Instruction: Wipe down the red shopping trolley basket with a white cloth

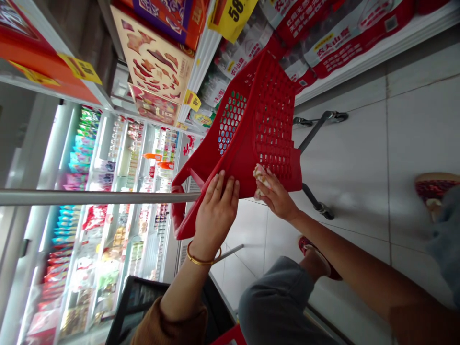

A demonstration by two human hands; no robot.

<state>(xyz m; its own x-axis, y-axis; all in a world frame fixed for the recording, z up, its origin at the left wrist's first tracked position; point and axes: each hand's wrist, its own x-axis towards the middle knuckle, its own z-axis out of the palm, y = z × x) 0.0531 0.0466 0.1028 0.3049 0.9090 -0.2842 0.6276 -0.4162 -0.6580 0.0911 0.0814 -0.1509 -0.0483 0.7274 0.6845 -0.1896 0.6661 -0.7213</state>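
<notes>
A red plastic shopping cart (276, 115) with perforated sides appears sideways in the tilted view. My left hand (217, 206), a gold bangle at its wrist, rests on the cart's red edge with its fingers stretched out flat. Lower on the cart, my right hand (276, 194) presses a crumpled pale pink-and-white cloth (261, 177) against the red plastic. Its fingers are closed over the cloth, which is partly hidden.
Bottled water packs (334, 38) fill a low shelf beside the cart, below boxed goods (154, 57). Refrigerated shelves (104, 191) stand behind. A metal pole (97, 197) crosses the view. Pale floor tiles (424, 120) lie under the cart's wheels (338, 116). Legs in jeans (280, 306) are close by.
</notes>
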